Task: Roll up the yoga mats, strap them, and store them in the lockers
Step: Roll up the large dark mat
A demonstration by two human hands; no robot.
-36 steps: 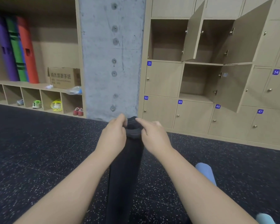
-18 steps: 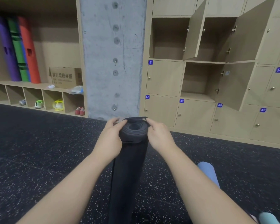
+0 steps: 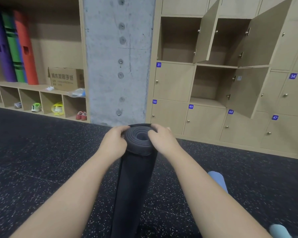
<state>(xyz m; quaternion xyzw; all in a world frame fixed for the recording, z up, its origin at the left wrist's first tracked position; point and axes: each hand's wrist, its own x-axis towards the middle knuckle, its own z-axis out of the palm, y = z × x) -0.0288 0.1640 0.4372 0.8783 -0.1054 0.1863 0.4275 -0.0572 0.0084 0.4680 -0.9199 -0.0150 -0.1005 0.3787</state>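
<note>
three open lockers (image 3: 212,85), one rolled mat (image 3: 136,177), two hands (image 3: 139,143)

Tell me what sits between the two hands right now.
In the head view, the coiled end of the dark rolled yoga mat sits between the left hand and the right hand; both grip its rim.

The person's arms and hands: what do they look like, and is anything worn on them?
Both forearms are bare as far as the picture shows; no sleeve reaches into view. The left hand and the right hand wear no gloves. I see no watch, bracelet or ring on the visible sides. The fingernails are too small to describe.
</note>
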